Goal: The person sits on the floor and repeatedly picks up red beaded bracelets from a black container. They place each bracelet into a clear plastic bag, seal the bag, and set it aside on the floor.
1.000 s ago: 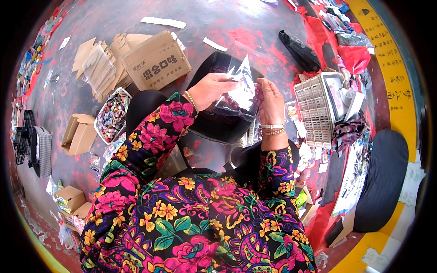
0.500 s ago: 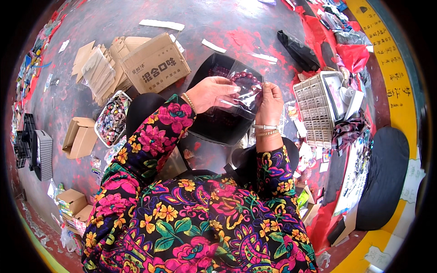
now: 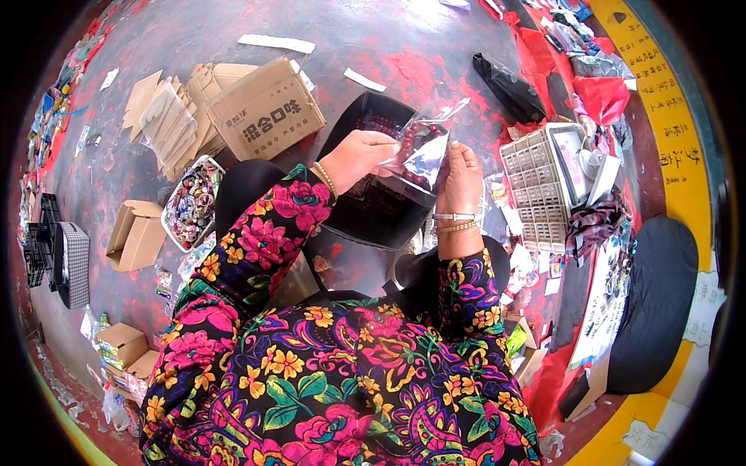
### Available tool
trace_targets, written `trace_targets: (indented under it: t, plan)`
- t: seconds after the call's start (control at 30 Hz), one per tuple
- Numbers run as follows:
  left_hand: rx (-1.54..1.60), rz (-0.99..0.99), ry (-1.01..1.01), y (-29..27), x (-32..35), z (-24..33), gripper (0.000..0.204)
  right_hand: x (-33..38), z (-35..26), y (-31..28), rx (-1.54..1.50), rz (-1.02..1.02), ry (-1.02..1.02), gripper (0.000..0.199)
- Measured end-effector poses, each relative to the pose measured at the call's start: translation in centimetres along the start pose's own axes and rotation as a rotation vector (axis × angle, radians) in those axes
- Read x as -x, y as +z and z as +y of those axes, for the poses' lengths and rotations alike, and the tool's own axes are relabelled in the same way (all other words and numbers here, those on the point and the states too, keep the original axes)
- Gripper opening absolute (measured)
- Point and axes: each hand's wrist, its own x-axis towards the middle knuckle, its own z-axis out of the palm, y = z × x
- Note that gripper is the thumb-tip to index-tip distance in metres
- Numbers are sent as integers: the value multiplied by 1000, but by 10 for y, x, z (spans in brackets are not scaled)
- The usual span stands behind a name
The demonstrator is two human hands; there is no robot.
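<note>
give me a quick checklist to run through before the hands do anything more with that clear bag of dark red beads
1. Left hand grips the clear plastic bag of dark red beads: ok, its fingers pinch the bag's left edge.
2. Right hand supports the bag: ok, it holds the right side.
3. Bag held over the black rectangular tray: ok, so spilled beads would likely land in it.
4. Bag mouth open or sealed: cannot tell, the plastic glares.
5. Beads gathered inside the bag: ok, they show as a dark red cluster near its upper left.
6. Grey compartment organiser box within reach: ok, it lies just right of the right hand.
</note>
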Motion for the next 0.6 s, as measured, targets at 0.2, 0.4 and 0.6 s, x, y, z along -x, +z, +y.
trace_targets:
  t: [0.2,0.4,0.6]
  plan:
    - [-143,22,-1,-3,3,9,13,-1,-6,-6,82,46,-47,7]
    - [300,-5,-100,-5,3,7,13,2,-8,0,159,-15,-127,9]
    - [331,5,-172,-6,5,10,17,4,-5,3,217,-12,-143,9]
